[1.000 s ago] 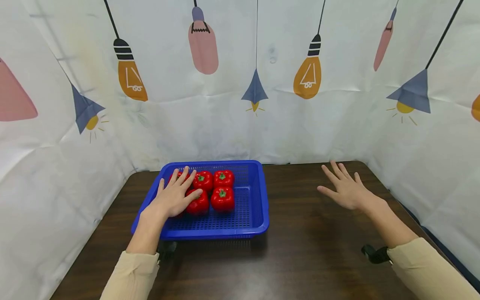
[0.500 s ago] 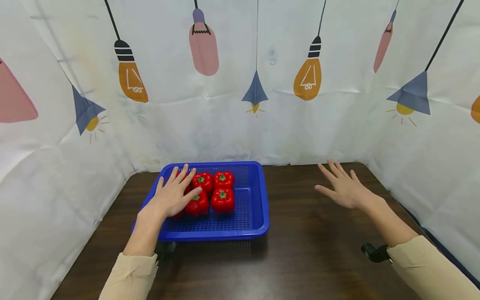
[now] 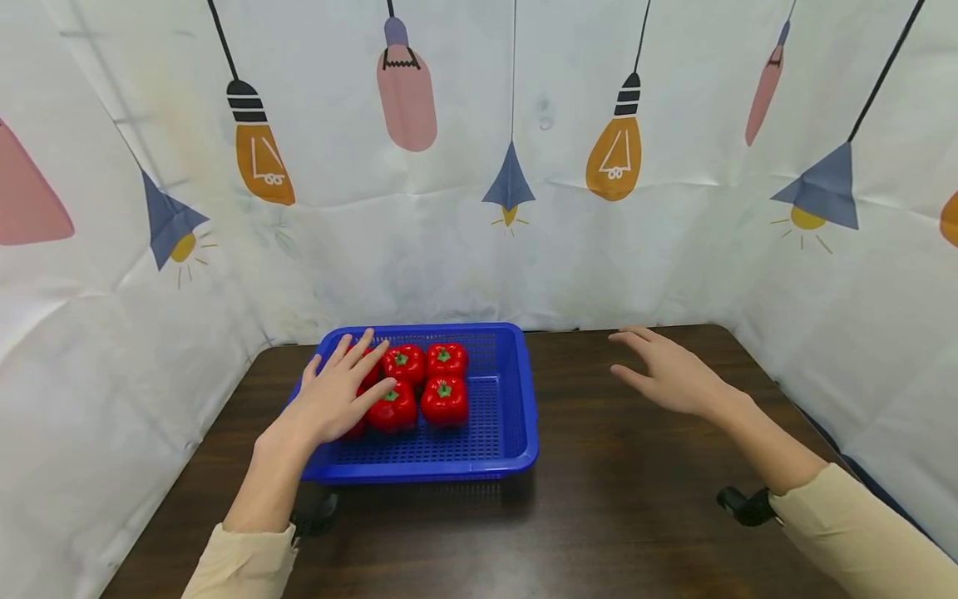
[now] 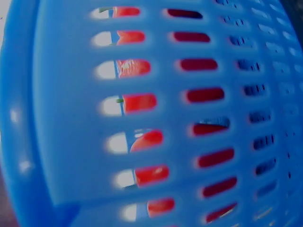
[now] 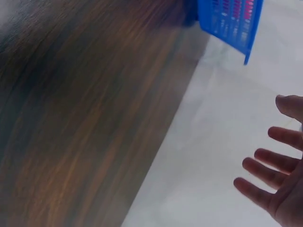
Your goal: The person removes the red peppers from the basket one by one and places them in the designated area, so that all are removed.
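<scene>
Several glossy red bell peppers (image 3: 445, 401) with green stems sit in the left and middle part of a blue perforated basket (image 3: 427, 468) in the head view. My left hand (image 3: 329, 399), fingers spread and fairly straight, hovers over the basket's left side and partly hides some peppers; it grips nothing. To the right of the basket, my right hand (image 3: 677, 374) is held above the table with loosely extended fingers and nothing in it. In the left wrist view the basket's slotted wall (image 4: 71, 118) fills the picture, with red peppers showing through the slots.
A dark brown wooden table (image 3: 599, 499) carries the basket. White fabric (image 3: 419, 266) printed with lamps and bulbs encloses the back and both sides. A dark strap (image 3: 748, 506) is worn at my right wrist, below the beige sleeve.
My right hand has shifted left and turned, so its fingers now point toward the basket. My left hand has drawn slightly left and nearer. The basket and peppers stay put.
</scene>
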Demonstrator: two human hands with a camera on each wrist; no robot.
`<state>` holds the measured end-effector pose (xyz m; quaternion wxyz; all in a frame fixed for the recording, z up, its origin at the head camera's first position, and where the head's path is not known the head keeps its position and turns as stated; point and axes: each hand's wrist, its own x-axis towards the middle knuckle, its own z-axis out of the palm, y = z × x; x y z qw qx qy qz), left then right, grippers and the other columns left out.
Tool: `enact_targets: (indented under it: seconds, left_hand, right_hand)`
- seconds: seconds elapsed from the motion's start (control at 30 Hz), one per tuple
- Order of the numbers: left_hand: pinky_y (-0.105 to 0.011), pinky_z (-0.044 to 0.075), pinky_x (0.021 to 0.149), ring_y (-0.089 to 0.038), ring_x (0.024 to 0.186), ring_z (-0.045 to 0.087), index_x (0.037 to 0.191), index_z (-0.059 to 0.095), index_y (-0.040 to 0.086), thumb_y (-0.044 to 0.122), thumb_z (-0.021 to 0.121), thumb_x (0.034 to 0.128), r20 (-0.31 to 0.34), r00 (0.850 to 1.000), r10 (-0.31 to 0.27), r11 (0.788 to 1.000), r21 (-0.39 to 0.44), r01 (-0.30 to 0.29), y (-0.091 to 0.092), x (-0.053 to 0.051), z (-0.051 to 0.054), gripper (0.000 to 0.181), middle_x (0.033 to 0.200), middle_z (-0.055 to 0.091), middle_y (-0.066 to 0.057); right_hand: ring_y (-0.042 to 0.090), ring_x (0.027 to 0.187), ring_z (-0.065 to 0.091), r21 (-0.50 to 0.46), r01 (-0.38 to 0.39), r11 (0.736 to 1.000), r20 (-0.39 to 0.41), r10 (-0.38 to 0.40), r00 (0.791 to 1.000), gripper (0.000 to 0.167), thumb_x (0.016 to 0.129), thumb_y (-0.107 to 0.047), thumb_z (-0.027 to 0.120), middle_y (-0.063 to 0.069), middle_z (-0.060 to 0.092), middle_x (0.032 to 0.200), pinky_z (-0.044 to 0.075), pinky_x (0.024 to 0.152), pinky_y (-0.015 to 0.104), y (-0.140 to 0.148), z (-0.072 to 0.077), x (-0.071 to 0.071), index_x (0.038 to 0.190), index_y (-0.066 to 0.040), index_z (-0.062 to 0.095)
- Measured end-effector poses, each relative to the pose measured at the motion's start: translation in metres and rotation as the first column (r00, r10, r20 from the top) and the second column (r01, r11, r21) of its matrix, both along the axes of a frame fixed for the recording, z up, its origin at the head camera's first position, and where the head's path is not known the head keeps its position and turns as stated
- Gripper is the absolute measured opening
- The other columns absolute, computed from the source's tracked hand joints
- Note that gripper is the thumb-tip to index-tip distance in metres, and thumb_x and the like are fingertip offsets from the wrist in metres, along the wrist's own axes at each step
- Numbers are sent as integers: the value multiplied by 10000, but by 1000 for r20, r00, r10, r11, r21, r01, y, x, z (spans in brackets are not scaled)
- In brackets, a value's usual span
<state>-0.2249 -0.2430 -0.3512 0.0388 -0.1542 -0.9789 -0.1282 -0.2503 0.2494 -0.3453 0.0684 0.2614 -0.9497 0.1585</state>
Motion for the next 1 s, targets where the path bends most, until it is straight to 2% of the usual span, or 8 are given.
enact_targets:
  seconds: [0.3, 0.5, 0.77, 0.87, 1.0]
  left_hand:
    - [-760, 108, 1084, -434, 1526, 127, 1570, 438, 108, 516, 529, 1036, -66, 997, -29, 999, 33, 31, -7, 13, -5, 678, 1684, 207, -155]
    - [-759, 157, 1048, -433, 1505, 193, 1526, 503, 97, 481, 539, 1044, -123, 992, -36, 992, 114, 50, -19, 19, -11, 617, 1662, 276, -141]
    - [-776, 181, 1012, -457, 1455, 258, 1491, 535, 85, 410, 569, 1046, -151, 988, -38, 977, 203, 68, -34, 28, -16, 553, 1633, 323, -162]
    - [-775, 212, 975, -469, 1434, 280, 1469, 556, 73, 375, 589, 1039, -176, 984, -40, 971, 225, 79, -41, 32, -20, 527, 1619, 343, -173]
    - [-774, 234, 937, -481, 1421, 296, 1451, 575, 78, 349, 620, 1023, -203, 979, -33, 967, 239, 82, -49, 37, -22, 509, 1603, 368, -180]
  right_hand:
    - [334, 1255, 578, -62, -101, 993, -39, 98, 994, 440, 1013, -285, 681, 107, 605, 1370, 470, 986, 533, -23, 9, 6, 1389, -75, 589]
    - [277, 1235, 591, -52, -160, 986, -70, 156, 985, 419, 1002, -293, 694, 48, 613, 1351, 473, 992, 491, -41, 12, 9, 1364, -101, 607]
    - [143, 1020, 609, -117, -227, 967, -121, 213, 970, 364, 1002, -274, 690, -11, 631, 1273, 501, 885, 402, -65, 15, 14, 1326, -123, 622]
    - [134, 1051, 607, -143, -246, 959, -123, 230, 966, 349, 999, -262, 692, -26, 628, 1266, 498, 906, 392, -73, 15, 16, 1315, -131, 625]
    - [169, 1178, 595, -157, -265, 951, -120, 248, 961, 341, 997, -244, 688, -11, 623, 1287, 485, 967, 406, -83, 15, 15, 1309, -120, 628]
